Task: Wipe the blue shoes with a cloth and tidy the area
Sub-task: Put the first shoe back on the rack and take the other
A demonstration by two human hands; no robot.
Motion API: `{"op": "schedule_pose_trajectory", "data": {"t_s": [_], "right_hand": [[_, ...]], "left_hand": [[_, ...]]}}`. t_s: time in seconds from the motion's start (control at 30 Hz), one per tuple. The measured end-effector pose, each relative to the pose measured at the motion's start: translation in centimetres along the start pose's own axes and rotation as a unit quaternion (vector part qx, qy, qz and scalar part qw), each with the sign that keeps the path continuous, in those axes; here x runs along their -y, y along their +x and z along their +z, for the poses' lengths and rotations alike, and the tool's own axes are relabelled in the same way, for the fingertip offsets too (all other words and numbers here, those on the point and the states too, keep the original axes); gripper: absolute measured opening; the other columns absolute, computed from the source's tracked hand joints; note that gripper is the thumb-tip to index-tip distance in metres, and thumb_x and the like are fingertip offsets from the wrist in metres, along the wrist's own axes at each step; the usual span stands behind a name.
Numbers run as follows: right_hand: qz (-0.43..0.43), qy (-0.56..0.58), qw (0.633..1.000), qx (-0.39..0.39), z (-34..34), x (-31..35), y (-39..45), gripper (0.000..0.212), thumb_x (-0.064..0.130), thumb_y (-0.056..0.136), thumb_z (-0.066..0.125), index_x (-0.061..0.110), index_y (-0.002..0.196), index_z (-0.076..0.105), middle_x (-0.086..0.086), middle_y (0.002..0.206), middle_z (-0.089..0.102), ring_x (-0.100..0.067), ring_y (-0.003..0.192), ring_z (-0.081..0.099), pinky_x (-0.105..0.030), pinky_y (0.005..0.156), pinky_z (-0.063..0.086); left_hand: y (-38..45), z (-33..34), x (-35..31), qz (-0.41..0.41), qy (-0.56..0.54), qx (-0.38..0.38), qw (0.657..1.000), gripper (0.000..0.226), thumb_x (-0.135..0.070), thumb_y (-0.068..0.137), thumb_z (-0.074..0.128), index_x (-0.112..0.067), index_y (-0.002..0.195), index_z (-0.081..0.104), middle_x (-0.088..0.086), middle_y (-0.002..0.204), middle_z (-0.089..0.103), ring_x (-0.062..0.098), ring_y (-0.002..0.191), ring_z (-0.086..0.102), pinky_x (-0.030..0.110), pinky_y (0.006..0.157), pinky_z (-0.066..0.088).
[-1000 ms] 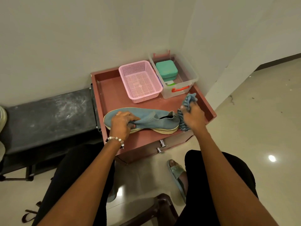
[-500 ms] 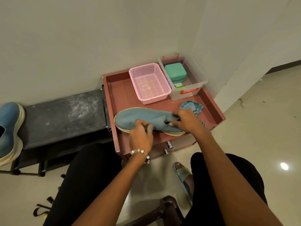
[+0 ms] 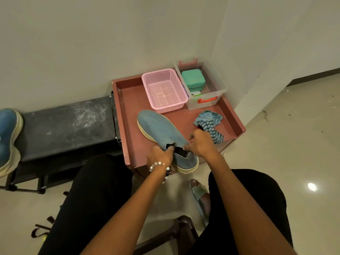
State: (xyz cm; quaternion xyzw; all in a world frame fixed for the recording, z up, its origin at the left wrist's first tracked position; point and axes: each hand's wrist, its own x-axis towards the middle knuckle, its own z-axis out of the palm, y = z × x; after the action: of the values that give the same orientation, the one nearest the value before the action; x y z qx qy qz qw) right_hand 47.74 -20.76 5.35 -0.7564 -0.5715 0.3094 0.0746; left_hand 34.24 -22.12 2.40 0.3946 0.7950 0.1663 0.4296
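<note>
A blue slip-on shoe [image 3: 160, 130] with a cream sole lies diagonally on the reddish-brown tray table [image 3: 128, 111], its heel hanging over the front edge. My left hand [image 3: 160, 155] grips the shoe's collar on the left side. My right hand [image 3: 201, 144] grips the collar on the right side. The blue striped cloth [image 3: 209, 122] lies crumpled on the tray just beyond my right hand, held by neither hand. A second blue shoe [image 3: 8, 138] rests on the black bench [image 3: 64, 126] at the far left edge.
A pink mesh basket [image 3: 164, 89] and a clear plastic box [image 3: 206, 100] holding a green case [image 3: 193, 79] stand at the back of the tray against the wall. My knees and a sandalled foot [image 3: 199, 192] are below; tiled floor lies to the right.
My right hand let go of the cloth, which now lies on the tray, and took hold of the shoe. Both hands turned the shoe so its heel points toward me.
</note>
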Motion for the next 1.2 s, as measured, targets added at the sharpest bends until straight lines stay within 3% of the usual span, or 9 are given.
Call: {"op": "schedule_pose_trajectory", "data": {"t_s": [0.17,0.3,0.4,0.5,0.57,0.63,0.9,1.07,1.2], "right_hand": [[-0.015,-0.099,0.993,0.061,-0.9,1.2,-1.4,0.026,0.019,0.072,0.076,0.009,0.075,0.053,-0.018,0.089,0.055,-0.032,0.075,0.060,-0.038,0.072,0.055],[-0.032,-0.157,0.985,0.069,0.3,2.5,-4.1,0.033,0.018,0.080,0.071,0.001,0.106,0.060,-0.019,0.106,0.060,-0.038,0.094,0.062,-0.038,0.076,0.052],[-0.047,-0.124,0.991,0.012,0.9,3.6,-6.3,0.020,0.010,0.084,0.056,-0.004,0.096,0.061,-0.025,0.099,0.062,-0.040,0.089,0.062,-0.036,0.069,0.049],[-0.057,-0.043,0.995,-0.066,0.8,5.0,-8.2,0.026,0.014,0.086,0.053,-0.005,0.069,0.055,-0.026,0.077,0.064,-0.036,0.074,0.064,-0.031,0.055,0.039],[-0.059,0.065,0.993,-0.077,1.1,6.8,-9.6,0.033,0.012,0.089,0.052,-0.009,0.064,0.053,-0.022,0.062,0.063,-0.017,0.049,0.065,-0.023,0.042,0.044],[-0.072,0.119,0.988,-0.069,2.1,9.5,-10.6,0.036,0.011,0.091,0.051,-0.009,0.061,0.054,-0.018,0.058,0.061,-0.004,0.042,0.060,-0.013,0.035,0.040],[-0.117,0.175,0.978,-0.003,7.6,22.6,-6.8,0.030,0.011,0.092,0.047,-0.008,0.070,0.054,-0.020,0.069,0.062,-0.023,0.043,0.064,-0.020,0.032,0.036],[-0.097,0.159,0.981,0.044,13.2,28.2,-1.7,0.029,0.011,0.091,0.048,0.004,0.063,0.048,-0.016,0.070,0.062,-0.026,0.045,0.066,-0.029,0.040,0.049],[-0.075,0.174,0.980,0.057,18.2,30.7,1.6,0.017,0.009,0.091,0.050,0.001,0.077,0.055,-0.015,0.089,0.063,-0.026,0.053,0.068,-0.019,0.035,0.042]], "left_hand": [[-0.2,-1.3,0.8,0.043,-0.012,0.005,0.999,0.017,-0.017,0.087,0.060,0.000,0.088,0.061,0.010,0.085,0.061,0.024,0.076,0.053,0.027,0.063,0.039],[-1.4,-3.2,1.6,0.101,0.029,0.042,0.994,0.012,-0.008,0.085,0.061,0.002,0.080,0.066,0.004,0.063,0.055,0.023,0.067,0.054,0.031,0.060,0.045],[-2.1,-5.7,2.5,0.128,0.034,0.043,0.990,0.014,-0.008,0.085,0.061,-0.003,0.072,0.064,0.011,0.068,0.063,0.027,0.066,0.061,0.036,0.068,0.056],[-2.5,-9.0,3.2,0.132,0.012,-0.001,0.991,0.014,-0.018,0.084,0.064,-0.004,0.081,0.066,0.015,0.080,0.068,0.033,0.073,0.067,0.042,0.069,0.059],[-3.1,-11.8,3.5,0.130,0.005,-0.046,0.991,0.019,-0.027,0.085,0.061,-0.008,0.086,0.067,0.012,0.084,0.067,0.033,0.077,0.066,0.038,0.070,0.057],[-3.6,-14.6,3.7,0.119,-0.011,-0.077,0.990,0.023,-0.030,0.088,0.058,-0.009,0.090,0.067,0.010,0.087,0.067,0.031,0.082,0.064,0.032,0.070,0.051],[1.7,-25.7,5.8,0.076,-0.105,-0.112,0.985,0.015,-0.011,0.088,0.056,-0.006,0.093,0.069,0.010,0.086,0.067,0.028,0.086,0.062,0.033,0.075,0.051],[9.0,-28.6,8.8,0.021,-0.137,-0.126,0.982,0.018,-0.009,0.091,0.050,-0.003,0.095,0.067,0.016,0.088,0.065,0.028,0.081,0.058,0.034,0.074,0.049],[14.0,-29.3,10.8,-0.004,-0.161,-0.152,0.975,0.019,-0.008,0.092,0.048,-0.001,0.094,0.066,0.019,0.091,0.064,0.026,0.080,0.054,0.029,0.070,0.040]]}}
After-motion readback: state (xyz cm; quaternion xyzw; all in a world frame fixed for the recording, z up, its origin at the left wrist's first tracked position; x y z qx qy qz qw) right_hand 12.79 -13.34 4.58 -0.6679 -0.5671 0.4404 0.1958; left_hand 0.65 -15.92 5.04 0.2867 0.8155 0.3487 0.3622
